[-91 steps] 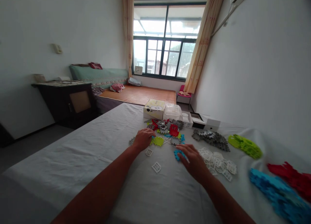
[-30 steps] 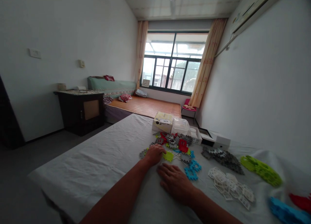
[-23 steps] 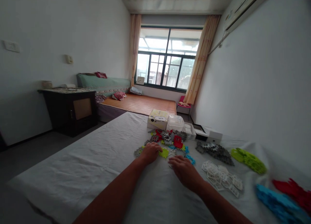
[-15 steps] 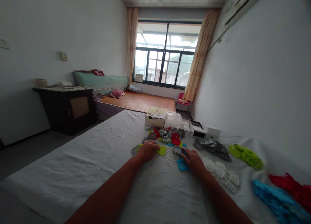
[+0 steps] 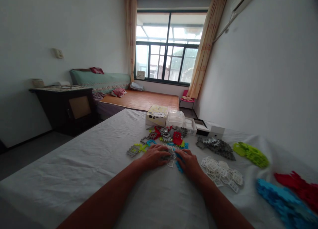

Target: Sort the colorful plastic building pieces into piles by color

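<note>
My left hand [image 5: 154, 156] rests on the cloth with its fingers stretched to the right, touching white square pieces [image 5: 171, 152]. Facing it, my right hand [image 5: 188, 162] lies with its fingers pointing left over a blue interlocking plastic piece [image 5: 179, 167], which it partly covers. The small white pieces are between the two hands. Just beyond them lies a mixed heap of toothed pieces, with a red piece [image 5: 177, 138] and grey pieces [image 5: 165, 135]. A grey piece [image 5: 133, 150] and a lime piece [image 5: 142, 147] lie left of my left hand.
White pieces [image 5: 221, 172] are piled to the right, with grey [image 5: 216, 147], lime [image 5: 250, 154], blue [image 5: 280, 197] and red [image 5: 298, 189] piles around them. A yellow box [image 5: 156, 115], a clear container [image 5: 176, 118] and white boxes [image 5: 216, 131] stand at the far edge.
My hands have come closer together, the left moving right onto the white pieces. Lime and blue pieces now show beyond my left hand. The camera view has tilted slightly.
</note>
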`<state>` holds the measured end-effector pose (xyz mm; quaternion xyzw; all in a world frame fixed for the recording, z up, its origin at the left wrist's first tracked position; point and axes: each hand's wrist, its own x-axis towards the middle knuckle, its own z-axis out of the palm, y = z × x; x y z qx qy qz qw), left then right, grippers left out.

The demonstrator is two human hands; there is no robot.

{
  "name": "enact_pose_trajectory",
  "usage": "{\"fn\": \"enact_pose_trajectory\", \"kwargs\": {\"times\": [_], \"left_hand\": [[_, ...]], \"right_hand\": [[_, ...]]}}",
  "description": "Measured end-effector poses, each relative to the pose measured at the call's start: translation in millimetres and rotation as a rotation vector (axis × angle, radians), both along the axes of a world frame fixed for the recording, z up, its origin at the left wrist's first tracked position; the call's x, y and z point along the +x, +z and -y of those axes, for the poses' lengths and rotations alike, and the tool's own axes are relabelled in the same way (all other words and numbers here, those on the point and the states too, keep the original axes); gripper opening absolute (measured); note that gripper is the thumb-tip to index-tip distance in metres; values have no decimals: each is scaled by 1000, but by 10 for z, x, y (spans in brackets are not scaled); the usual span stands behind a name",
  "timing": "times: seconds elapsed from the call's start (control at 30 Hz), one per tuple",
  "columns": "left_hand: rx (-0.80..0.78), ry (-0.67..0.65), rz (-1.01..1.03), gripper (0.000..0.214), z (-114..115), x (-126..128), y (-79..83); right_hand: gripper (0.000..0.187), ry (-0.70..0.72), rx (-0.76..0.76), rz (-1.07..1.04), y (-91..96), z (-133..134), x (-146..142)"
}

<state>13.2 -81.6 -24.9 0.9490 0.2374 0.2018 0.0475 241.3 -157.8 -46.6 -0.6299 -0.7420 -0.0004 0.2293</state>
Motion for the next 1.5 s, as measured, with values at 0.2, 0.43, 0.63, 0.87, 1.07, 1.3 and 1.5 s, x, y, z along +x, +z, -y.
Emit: {"fn": "enact_pose_trajectory", "kwargs": {"times": [0.2, 0.43, 0.63, 0.87, 1.07, 1.3, 1.5], "left_hand": [[88, 253, -38, 27, -70, -62, 8], [68, 325, -41, 31, -65, -79, 6], [24, 395, -29, 33, -70, -97, -4], [-6, 514, -20, 27, -74, -117, 12], [-38, 493, 6, 16, -104, -121, 15], [17, 393, 81, 22, -114, -95, 2], [-2, 284, 24, 25, -81, -112, -31]], "right_hand": [[32, -66, 39, 74, 43, -16, -55], [21, -22, 15, 64, 62, -15, -200], [20, 55, 99, 134, 83, 38, -308], [30, -230, 170, 36, 270, 68, 149], [21, -461, -52, -26, 476, 507, 1212], [30, -530, 59, 47, 478, 654, 1165], [32, -46, -20, 76, 483, 158, -3]]}}
